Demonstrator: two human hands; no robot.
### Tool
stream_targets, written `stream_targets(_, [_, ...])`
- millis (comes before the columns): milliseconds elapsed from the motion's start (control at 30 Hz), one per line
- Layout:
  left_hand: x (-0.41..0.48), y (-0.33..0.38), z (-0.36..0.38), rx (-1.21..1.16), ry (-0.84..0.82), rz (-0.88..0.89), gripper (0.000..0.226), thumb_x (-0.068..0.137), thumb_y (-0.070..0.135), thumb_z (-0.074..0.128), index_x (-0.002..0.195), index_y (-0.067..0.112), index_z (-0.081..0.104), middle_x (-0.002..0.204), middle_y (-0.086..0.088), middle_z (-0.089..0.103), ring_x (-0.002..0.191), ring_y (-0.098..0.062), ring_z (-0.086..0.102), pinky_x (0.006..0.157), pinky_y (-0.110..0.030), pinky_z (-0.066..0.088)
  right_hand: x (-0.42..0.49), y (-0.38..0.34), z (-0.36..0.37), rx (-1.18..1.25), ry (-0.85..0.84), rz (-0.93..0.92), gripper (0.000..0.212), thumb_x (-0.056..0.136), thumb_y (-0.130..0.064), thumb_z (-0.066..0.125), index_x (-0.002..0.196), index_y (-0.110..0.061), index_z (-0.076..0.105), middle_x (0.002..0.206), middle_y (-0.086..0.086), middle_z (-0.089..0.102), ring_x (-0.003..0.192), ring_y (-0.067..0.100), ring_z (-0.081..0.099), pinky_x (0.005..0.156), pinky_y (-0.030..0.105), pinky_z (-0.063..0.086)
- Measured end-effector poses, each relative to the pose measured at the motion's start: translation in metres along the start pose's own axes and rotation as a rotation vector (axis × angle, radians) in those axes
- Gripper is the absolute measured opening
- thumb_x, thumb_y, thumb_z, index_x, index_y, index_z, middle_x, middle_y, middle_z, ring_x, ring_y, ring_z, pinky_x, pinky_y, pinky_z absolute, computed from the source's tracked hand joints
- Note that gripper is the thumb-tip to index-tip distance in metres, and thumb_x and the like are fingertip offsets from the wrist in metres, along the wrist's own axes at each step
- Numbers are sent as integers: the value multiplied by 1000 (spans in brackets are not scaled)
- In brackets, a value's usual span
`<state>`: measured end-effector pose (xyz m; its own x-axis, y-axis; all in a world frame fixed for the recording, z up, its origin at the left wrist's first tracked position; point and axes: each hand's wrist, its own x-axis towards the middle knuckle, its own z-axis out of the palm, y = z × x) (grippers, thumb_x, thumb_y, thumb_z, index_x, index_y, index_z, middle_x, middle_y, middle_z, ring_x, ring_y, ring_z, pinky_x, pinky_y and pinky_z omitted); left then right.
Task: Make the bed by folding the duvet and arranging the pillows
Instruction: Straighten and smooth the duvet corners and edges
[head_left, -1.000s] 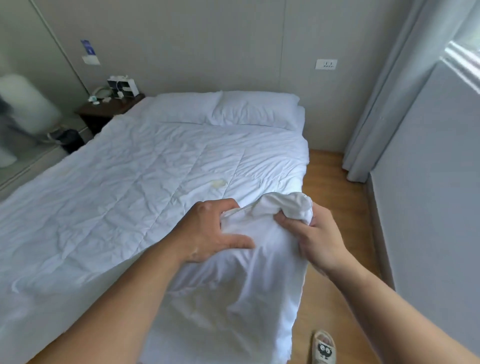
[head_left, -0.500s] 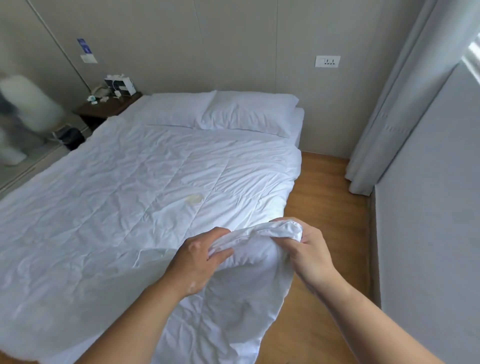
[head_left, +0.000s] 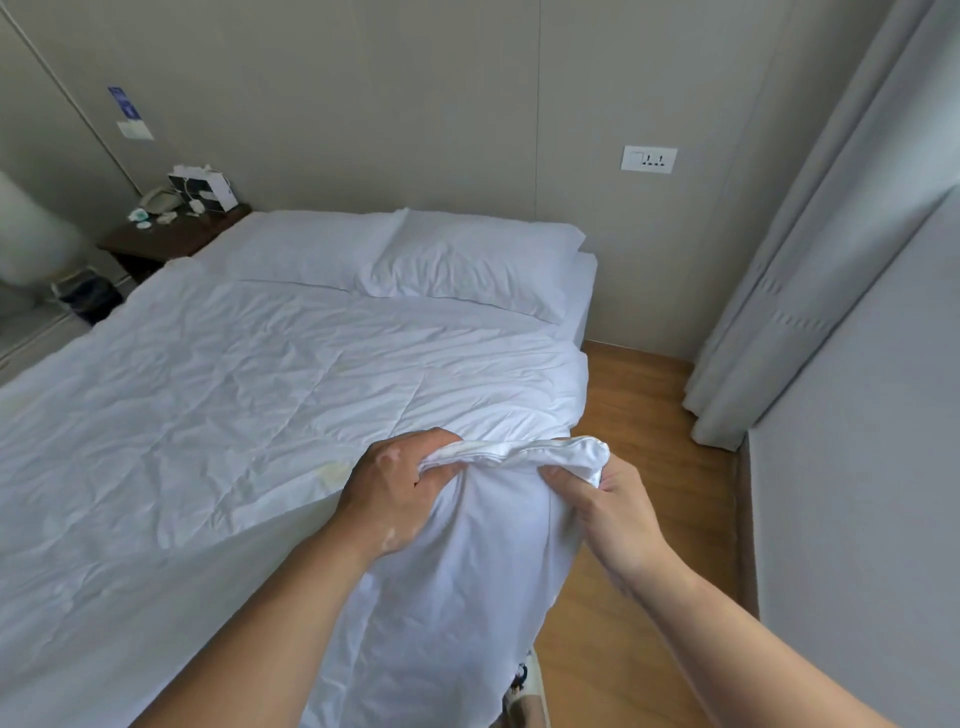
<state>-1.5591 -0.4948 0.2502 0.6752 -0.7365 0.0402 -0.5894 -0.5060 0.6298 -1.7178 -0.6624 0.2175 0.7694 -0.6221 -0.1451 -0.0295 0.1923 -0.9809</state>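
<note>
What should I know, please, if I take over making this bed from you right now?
Left hand: grips the near corner of the duvet, bunched and lifted.
Right hand: grips the same bunched corner, close beside the left.
Duvet: otherwise spread flat and wrinkled, not yet folded.
Pillows: two, side by side at the head end.
Done: pillows look placed.
Left: fold the duvet, then check the pillows.

The bed (head_left: 583, 293) carries a duvet (head_left: 260, 415) and two pillows (head_left: 467, 265).
</note>
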Motion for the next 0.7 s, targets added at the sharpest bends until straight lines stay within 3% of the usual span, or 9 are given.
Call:
stream_targets(133, [114,5,4,4,-62,20,8,94,35,67,97,31,73,79,12,69,79,-11,63,74,-29,49,92,-15,-17,32,81,11,10,91,-11,71,99,-12,78,103,1,78,101,15,72,86,31,55])
stream_targets(467, [348,37,60,55,-244,100,7,93,30,68,95,29,75,77,8,69,74,-13,58,67,-24,43,278,-13,-92,43,291,58,15,93,-8,68,103,-14,78,108,3,77,109,24,69,99,47,51])
stream_targets(567, [419,38,105,77,-306,57,8,94,32,67,94,28,74,79,7,69,77,-16,59,71,-28,45,341,2,-123,65,355,121,14,93,-10,66,100,-15,77,105,1,77,107,22,70,94,42,53])
stream_targets(700, [515,29,170,112,-389,-30,12,95,34,64,90,26,72,74,9,64,73,-11,56,67,-24,43,433,28,-168,138,384,243,12,94,-12,67,100,-14,77,102,-1,77,93,6,71,80,22,55])
